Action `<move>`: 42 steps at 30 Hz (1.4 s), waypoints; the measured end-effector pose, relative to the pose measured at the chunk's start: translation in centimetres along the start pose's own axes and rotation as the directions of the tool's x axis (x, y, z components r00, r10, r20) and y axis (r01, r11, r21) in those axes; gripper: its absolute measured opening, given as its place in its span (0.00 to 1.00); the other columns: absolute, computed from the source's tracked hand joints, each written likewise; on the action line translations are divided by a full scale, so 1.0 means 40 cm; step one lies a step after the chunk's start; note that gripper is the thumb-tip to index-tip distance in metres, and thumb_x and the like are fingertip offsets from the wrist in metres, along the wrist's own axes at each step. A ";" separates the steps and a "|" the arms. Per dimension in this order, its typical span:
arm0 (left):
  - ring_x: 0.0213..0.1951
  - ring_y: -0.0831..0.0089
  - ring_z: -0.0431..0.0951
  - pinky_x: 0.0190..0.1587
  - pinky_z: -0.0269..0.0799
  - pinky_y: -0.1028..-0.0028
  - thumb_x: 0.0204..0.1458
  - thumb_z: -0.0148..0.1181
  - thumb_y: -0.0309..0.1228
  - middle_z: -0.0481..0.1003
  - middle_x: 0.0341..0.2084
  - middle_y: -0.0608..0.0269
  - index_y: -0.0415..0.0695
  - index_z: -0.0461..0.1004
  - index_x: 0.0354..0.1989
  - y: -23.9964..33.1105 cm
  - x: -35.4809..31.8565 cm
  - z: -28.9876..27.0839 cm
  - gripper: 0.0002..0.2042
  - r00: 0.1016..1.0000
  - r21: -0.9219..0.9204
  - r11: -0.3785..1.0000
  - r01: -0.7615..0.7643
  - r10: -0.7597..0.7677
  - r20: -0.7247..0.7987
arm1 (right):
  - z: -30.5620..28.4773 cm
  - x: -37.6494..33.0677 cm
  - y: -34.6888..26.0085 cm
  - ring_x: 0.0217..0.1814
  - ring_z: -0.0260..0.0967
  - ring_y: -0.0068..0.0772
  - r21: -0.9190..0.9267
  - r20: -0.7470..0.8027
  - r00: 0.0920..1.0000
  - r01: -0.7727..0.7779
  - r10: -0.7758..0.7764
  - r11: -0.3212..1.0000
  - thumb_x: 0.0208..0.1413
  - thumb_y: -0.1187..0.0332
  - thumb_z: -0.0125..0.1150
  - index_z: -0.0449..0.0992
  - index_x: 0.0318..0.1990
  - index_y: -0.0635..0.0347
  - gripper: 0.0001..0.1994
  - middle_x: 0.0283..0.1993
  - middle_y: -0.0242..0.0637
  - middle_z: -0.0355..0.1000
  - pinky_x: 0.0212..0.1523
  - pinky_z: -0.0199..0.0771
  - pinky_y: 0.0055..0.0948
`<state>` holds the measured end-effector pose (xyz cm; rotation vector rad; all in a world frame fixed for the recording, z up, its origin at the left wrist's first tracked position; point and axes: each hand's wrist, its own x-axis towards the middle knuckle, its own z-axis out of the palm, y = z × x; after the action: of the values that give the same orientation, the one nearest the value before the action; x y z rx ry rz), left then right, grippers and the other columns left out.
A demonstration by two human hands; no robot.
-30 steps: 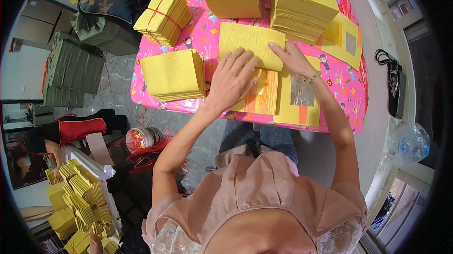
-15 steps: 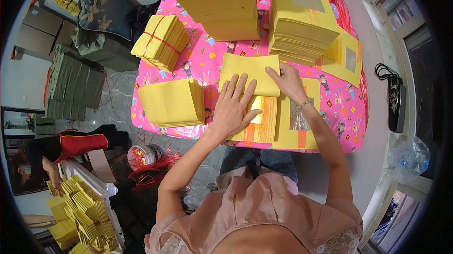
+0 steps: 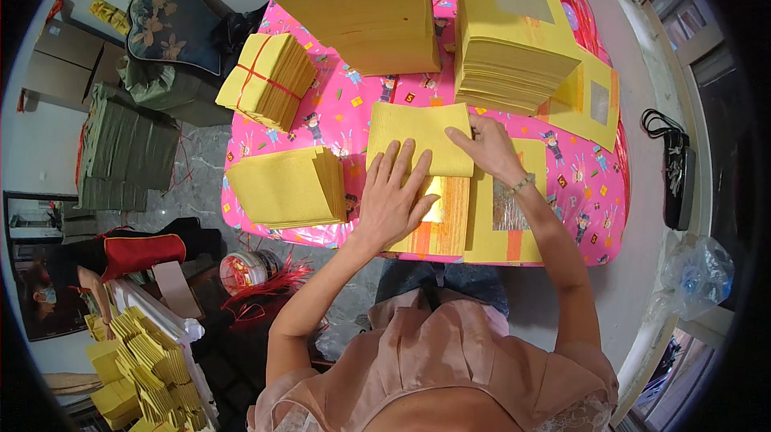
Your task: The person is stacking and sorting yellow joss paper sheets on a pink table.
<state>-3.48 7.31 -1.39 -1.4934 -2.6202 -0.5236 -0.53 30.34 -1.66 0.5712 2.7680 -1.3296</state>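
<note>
Presses left hand (image 3: 393, 203) flat, palm down and fingers spread, on lower part of yellow sheet (image 3: 422, 123) at frame centre. Grips right edge of same sheet with right hand (image 3: 491, 151), thumb on top, fingers curled at edge; cannot tell how far under. Just below, note stack (image 3: 455, 211) with orange and gold panel, partly covered by sheet. Beside stack, to its right, note silver-panelled sheet (image 3: 504, 211). At centre left, see low pile (image 3: 277, 191); above it, bundle (image 3: 265, 83) tied crosswise in red. At upper centre, see tall block (image 3: 361, 22); at upper right, tall pile (image 3: 514, 71). Under all these, note pink cloth (image 3: 331, 100). At lower left, see bucket (image 3: 245, 271) beside red strands (image 3: 277, 281).
</note>
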 end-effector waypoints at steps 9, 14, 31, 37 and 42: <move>0.65 0.46 0.57 0.65 0.50 0.50 0.56 0.54 0.46 0.59 0.64 0.46 0.47 0.61 0.66 0.000 0.005 -0.002 0.30 1.000 -0.009 1.000 0.012 -0.011 0.006 | 0.009 0.012 0.014 0.22 0.57 0.18 -0.003 -0.025 1.000 0.010 -0.010 1.000 0.57 0.55 0.63 0.78 0.37 0.68 0.19 0.19 0.31 0.67 0.23 0.59 0.29; 0.65 0.45 0.57 0.65 0.51 0.49 0.57 0.54 0.46 0.59 0.65 0.46 0.46 0.60 0.67 0.001 0.007 -0.004 0.31 1.000 -0.017 1.000 0.011 -0.011 0.015 | 0.004 0.005 -0.011 0.20 0.65 0.41 0.071 -0.082 0.995 0.062 -0.057 0.996 0.54 0.53 0.63 0.74 0.30 0.70 0.22 0.18 0.47 0.67 0.26 0.63 0.40; 0.66 0.43 0.55 0.67 0.50 0.50 0.59 0.49 0.47 0.59 0.65 0.47 0.44 0.61 0.65 -0.008 -0.005 0.016 0.29 1.000 -0.003 1.000 0.004 -0.004 0.005 | 0.054 -0.149 -0.065 0.67 0.56 0.47 -0.548 -0.098 0.751 0.507 -0.653 0.666 0.57 0.53 0.57 0.63 0.63 0.61 0.30 0.66 0.46 0.60 0.64 0.56 0.50; 0.67 0.43 0.54 0.67 0.50 0.51 0.60 0.49 0.47 0.58 0.66 0.47 0.44 0.63 0.64 -0.019 -0.006 0.019 0.28 1.000 -0.021 1.000 -0.018 0.018 0.015 | 0.066 -0.197 -0.032 0.78 0.38 0.46 -0.502 0.224 0.831 0.546 -0.508 0.671 0.59 0.48 0.52 0.53 0.71 0.57 0.37 0.74 0.38 0.49 0.74 0.33 0.57; 0.69 0.46 0.51 0.69 0.45 0.52 0.60 0.47 0.48 0.55 0.68 0.47 0.46 0.59 0.68 -0.030 -0.022 0.009 0.29 1.000 -0.048 0.999 0.001 -0.002 -0.014 | 0.074 -0.188 -0.011 0.79 0.35 0.45 -0.541 0.244 0.823 0.555 -0.514 0.632 0.62 0.46 0.47 0.50 0.72 0.52 0.35 0.76 0.38 0.45 0.74 0.31 0.59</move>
<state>-3.99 6.14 -2.23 -1.4958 -2.6163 -0.5995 5.93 25.46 -1.91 -0.3658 3.1616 -0.3769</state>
